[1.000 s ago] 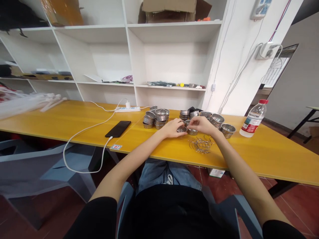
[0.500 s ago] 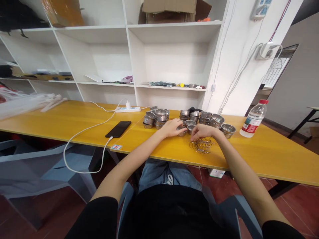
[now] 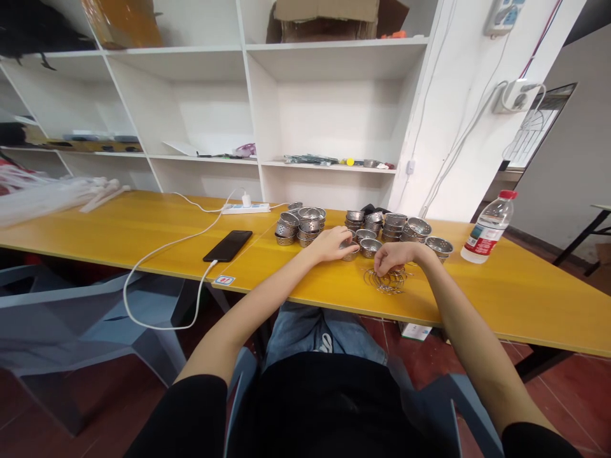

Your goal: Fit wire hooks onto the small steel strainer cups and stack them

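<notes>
My left hand (image 3: 334, 244) curls around a small perforated metal strainer cup (image 3: 352, 254) on the yellow table. Its fingertips rest at the rim and hide part of the cup. My right hand (image 3: 394, 257) reaches down into a small heap of bent metal wires (image 3: 387, 282). Its fingers are pinched together at the top of the heap; whether a wire is between them I cannot make out. Just behind the hands stands another perforated cup (image 3: 370, 247). More cups are stacked at the left (image 3: 309, 226) and at the right (image 3: 416, 229).
To the right stands a water bottle (image 3: 489, 226) with a red cap. A black phone (image 3: 228, 245) lies at the left on its white charging cable (image 3: 165, 245), which loops over the table edge. Behind the table are a power strip (image 3: 248, 208) and white shelves (image 3: 329, 165).
My right hand has come away from the cups, moving toward me and slightly right down to the wire heap. My left hand has stayed at its cup.
</notes>
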The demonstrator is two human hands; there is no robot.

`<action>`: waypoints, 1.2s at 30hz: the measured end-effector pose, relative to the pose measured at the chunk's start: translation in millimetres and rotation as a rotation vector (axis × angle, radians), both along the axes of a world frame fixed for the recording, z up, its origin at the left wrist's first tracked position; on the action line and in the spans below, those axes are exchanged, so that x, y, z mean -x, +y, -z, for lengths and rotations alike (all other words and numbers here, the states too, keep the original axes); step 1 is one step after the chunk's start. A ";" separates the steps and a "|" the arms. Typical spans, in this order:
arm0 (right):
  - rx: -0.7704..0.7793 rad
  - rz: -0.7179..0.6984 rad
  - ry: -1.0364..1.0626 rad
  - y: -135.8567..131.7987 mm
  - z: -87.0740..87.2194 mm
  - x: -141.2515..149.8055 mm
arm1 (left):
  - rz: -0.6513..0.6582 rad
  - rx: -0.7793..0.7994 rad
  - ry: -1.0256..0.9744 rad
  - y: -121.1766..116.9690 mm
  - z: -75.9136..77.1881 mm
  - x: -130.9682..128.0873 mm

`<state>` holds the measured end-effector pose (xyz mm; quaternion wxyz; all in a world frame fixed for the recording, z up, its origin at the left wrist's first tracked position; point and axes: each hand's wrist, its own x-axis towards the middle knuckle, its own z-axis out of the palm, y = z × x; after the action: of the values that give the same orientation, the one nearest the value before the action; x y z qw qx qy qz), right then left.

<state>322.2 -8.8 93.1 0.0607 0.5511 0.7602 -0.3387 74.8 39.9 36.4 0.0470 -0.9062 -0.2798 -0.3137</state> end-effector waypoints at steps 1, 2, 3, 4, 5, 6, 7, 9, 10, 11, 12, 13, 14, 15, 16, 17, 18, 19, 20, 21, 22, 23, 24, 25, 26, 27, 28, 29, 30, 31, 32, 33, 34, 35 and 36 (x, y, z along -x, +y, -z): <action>0.003 -0.003 -0.004 0.1 0.3 0.5 | 0.001 -0.001 -0.001 -0.1 0.0 0.0; 0.000 -0.007 -0.003 0.0 0.4 1.2 | 0.001 -0.002 -0.003 -0.2 -0.1 0.0; -0.007 -0.011 0.000 -0.2 0.5 2.2 | 0.001 -0.001 -0.004 -0.4 -0.3 0.0; -0.016 -0.013 0.002 -0.5 0.5 3.1 | 0.002 0.001 -0.005 -0.7 -0.5 0.0; -0.026 -0.013 0.006 -0.8 0.4 4.1 | 0.003 0.002 -0.007 -0.9 -0.6 0.1; -0.033 -0.012 0.007 -1.1 0.4 4.8 | 0.003 0.003 -0.008 -1.1 -0.8 0.1; -0.039 -0.014 0.006 -1.3 0.5 5.5 | 0.003 0.004 -0.009 -1.3 -0.9 0.2; -0.045 -0.022 0.000 -1.5 0.7 6.3 | 0.003 0.005 -0.008 -1.4 -1.0 0.5; -0.046 -0.029 -0.004 -1.4 0.8 6.4 | 0.004 0.006 -0.006 -1.3 -1.0 0.7; -0.046 -0.034 -0.008 -1.3 0.9 6.3 | 0.006 0.006 -0.006 -1.1 -0.9 0.8; -0.047 -0.039 -0.008 -1.2 0.8 6.1 | 0.007 0.006 -0.006 -0.9 -0.7 0.9; -0.052 -0.044 -0.005 -1.1 0.5 5.7 | 0.009 0.005 -0.007 -0.6 -0.5 0.9; -0.063 -0.049 0.003 -1.1 -0.2 5.2 | 0.010 0.002 -0.009 -0.3 -0.4 0.9; -0.085 -0.055 0.015 -1.2 -1.2 4.6 | 0.010 0.000 -0.011 0.0 -0.3 0.7; -0.119 -0.060 0.033 -1.4 -2.5 4.1 | 0.010 -0.002 -0.012 0.1 -0.3 0.5; -0.161 -0.063 0.057 -1.9 -4.1 3.8 | 0.008 -0.003 -0.014 0.1 -0.4 0.3; -0.209 -0.064 0.086 -2.7 -5.9 3.7 | 0.006 -0.004 -0.015 0.0 -0.6 0.1; -0.256 -0.062 0.118 -3.9 -8.0 4.0 | 0.001 -0.004 -0.017 -0.3 -0.9 0.0; -0.300 -0.058 0.153 -5.5 -10.1 4.8 | -0.004 -0.003 -0.020 -0.8 -1.2 0.0; -0.337 -0.050 0.187 -7.6 -12.3 5.9 | -0.010 0.000 -0.023 -1.3 -1.7 0.1; -0.364 -0.038 0.224 -10.1 -14.5 7.4 | -0.016 0.003 -0.027 -1.9 -2.2 0.3; -0.382 -0.022 0.265 -12.8 -16.5 9.2 | -0.020 0.007 -0.032 -2.5 -2.7 0.6; -0.392 -0.001 0.310 -15.7 -18.2 11.1 | -0.022 0.009 -0.036 -3.1 -3.2 1.0; -0.397 0.023 0.357 -18.3 -19.6 13.0 | -0.023 0.010 -0.041 -3.6 -3.7 1.4; -0.401 0.049 0.399 -20.5 -20.6 14.7 | -0.023 0.011 -0.045 -4.0 -4.1 1.8; -0.410 0.076 0.436 -22.1 -21.0 16.1 | -0.024 0.011 -0.048 -4.2 -4.4 2.0; -0.426 0.102 0.467 -22.9 -20.8 17.2 | -0.025 0.012 -0.050 -4.3 -4.6 2.1; -0.448 0.124 0.492 -22.8 -20.1 18.0 | -0.026 0.015 -0.051 -4.3 -4.6 2.1; -0.471 0.142 0.518 -21.9 -18.8 18.5 | -0.029 0.020 -0.051 -4.1 -4.6 1.9; -0.491 0.155 0.544 -20.5 -17.1 18.9 | -0.032 0.027 -0.052 -3.9 -4.5 1.8; -0.504 0.164 0.569 -18.6 -15.1 19.2 | -0.036 0.036 -0.053 -3.8 -4.4 1.6; -0.513 0.171 0.591 -16.7 -12.9 19.5 | -0.042 0.045 -0.055 -3.7 -4.3 1.5; -0.519 0.177 0.609 -14.8 -10.8 20.0 | -0.049 0.055 -0.059 -3.8 -4.4 1.5; -0.526 0.184 0.627 -13.2 -8.9 20.6 | -0.055 0.063 -0.063 -4.2 -4.6 1.7; -0.535 0.190 0.645 -11.9 -7.2 21.5 | -0.058 0.066 -0.067 -4.8 -5.0 2.1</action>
<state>300.8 -20.7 100.3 -0.3569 0.4808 0.7471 -0.2885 72.7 35.2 41.3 0.0166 -0.8877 -0.3175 -0.3329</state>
